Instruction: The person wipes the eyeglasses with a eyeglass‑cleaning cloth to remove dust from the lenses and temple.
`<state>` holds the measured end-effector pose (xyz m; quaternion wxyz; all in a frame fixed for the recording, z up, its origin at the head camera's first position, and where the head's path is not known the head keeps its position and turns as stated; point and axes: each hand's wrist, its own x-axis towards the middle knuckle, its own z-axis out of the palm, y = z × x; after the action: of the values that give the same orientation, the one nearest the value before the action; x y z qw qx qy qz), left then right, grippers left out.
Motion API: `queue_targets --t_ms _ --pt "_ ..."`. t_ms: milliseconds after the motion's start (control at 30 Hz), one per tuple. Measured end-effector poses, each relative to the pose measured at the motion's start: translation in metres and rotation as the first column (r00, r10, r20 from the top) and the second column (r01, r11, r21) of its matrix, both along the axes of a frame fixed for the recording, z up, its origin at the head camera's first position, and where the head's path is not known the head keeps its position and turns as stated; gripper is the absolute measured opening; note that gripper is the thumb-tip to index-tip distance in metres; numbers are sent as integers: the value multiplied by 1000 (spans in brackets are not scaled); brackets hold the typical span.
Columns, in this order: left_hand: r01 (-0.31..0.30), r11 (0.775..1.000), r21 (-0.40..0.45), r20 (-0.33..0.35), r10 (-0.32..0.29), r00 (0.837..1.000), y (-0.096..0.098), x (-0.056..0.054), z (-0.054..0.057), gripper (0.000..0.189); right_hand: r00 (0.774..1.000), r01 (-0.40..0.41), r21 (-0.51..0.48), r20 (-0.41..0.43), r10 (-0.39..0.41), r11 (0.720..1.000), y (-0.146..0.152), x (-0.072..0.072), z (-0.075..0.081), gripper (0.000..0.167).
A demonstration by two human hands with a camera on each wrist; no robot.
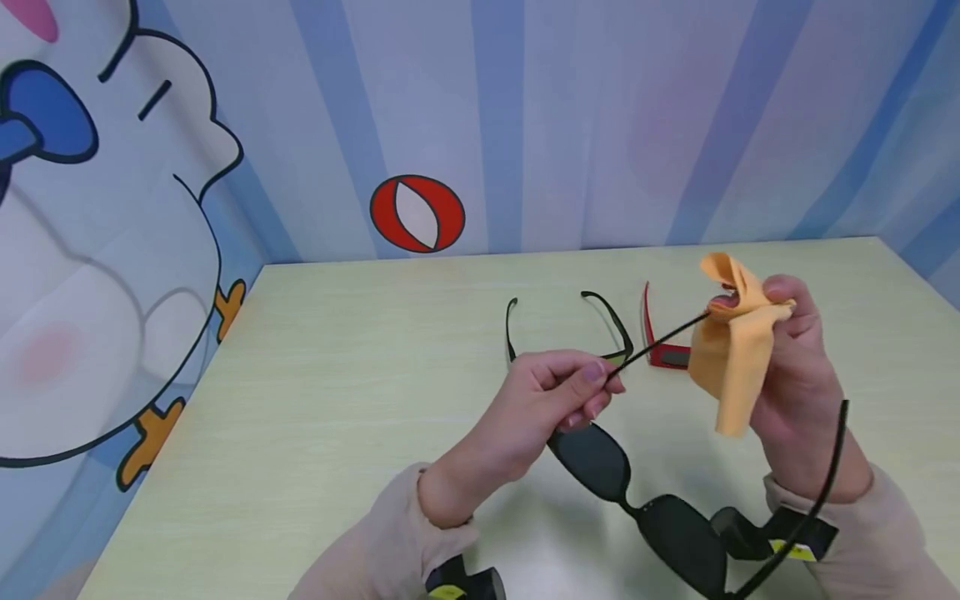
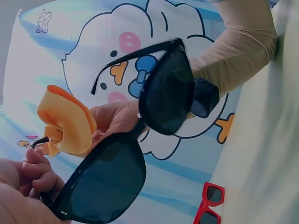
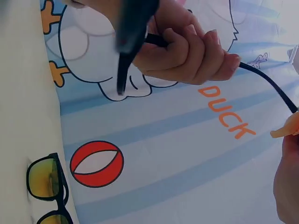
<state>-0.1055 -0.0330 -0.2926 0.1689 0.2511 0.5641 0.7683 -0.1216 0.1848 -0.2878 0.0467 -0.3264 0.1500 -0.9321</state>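
Observation:
A pair of black sunglasses [image 1: 678, 533] with dark lenses is held tilted above the table, lenses hanging toward me. My left hand [image 1: 536, 408] pinches one of its temple arms between thumb and fingers, close to the lens. At the far end of that same arm, my right hand [image 1: 795, 392] grips a folded orange cloth [image 1: 735, 350] wrapped about the arm's tip. The left wrist view shows the cloth [image 2: 65, 121] bunched around the curved tip, which pokes out a little. The sunglasses' other arm sticks up freely beside my right wrist.
Black-framed glasses with yellow-green lenses [image 3: 44, 179] lie behind my hands on the pale table [image 1: 337, 400], arms pointing away. Red-framed sunglasses [image 1: 667, 357] lie to their right, partly covered by the cloth. A striped cartoon-print backdrop [image 1: 495, 125] rises behind the table.

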Motion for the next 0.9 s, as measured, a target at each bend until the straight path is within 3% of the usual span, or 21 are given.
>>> queue_targets --t_ms 100,200,333,500,633,700,900 --pt "-15 1000 11 -6 15 1000 -4 -3 2 26 999 47 -18 22 -46 999 4 0 2 18" --pt "-35 998 45 -8 36 999 -8 -5 4 27 988 133 43 79 -136 990 8 -1 3 23" --pt "-50 995 82 9 49 999 -9 -5 6 28 968 208 248 90 -236 946 8 -5 1 27" --pt "-4 999 40 46 2 999 0 -1 3 29 989 145 437 -47 -138 888 -3 -6 -11 35" --pt "15 1000 4 91 -15 996 7 2 -1 27 991 109 506 -118 -57 856 -11 -2 -20 35" --pt "17 1000 -8 118 -16 993 8 3 -2 27 990 114 507 -134 -53 854 -12 -1 -22 34" --pt "33 999 -9 166 -31 986 9 4 -4 29 990 86 454 -135 -27 887 -11 0 -24 32"
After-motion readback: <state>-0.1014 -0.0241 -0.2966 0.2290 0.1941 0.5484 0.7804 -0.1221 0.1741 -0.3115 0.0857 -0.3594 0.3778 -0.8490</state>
